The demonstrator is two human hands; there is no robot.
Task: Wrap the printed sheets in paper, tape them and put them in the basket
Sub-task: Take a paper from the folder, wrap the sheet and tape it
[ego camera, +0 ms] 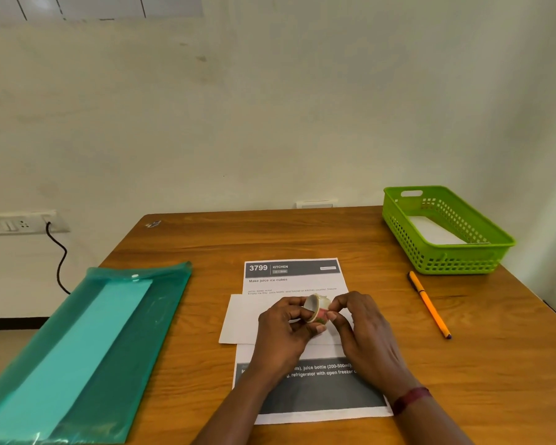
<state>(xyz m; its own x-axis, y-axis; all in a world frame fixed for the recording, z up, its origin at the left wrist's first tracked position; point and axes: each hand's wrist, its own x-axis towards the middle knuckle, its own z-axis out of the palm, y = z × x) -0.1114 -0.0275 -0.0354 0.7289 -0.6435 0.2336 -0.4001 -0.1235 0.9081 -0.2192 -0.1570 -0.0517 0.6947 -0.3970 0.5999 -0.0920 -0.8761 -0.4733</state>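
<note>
A printed sheet (294,277) headed "3799 KITCHEN" lies on the wooden table (206,245) in front of me. A blank white paper (241,319) lies folded across its middle. My left hand (283,332) holds a small roll of tape (316,308) above the papers. My right hand (360,326) pinches at the roll's outer edge with thumb and fingertips. The green plastic basket (446,252) stands at the table's far right corner with a white packet inside it.
A green translucent folder (87,345) with a lighter sheet inside lies on the left, overhanging the table's edge. An orange pen (429,305) lies to the right of the papers. A wall socket (16,223) with a black cable is at the far left.
</note>
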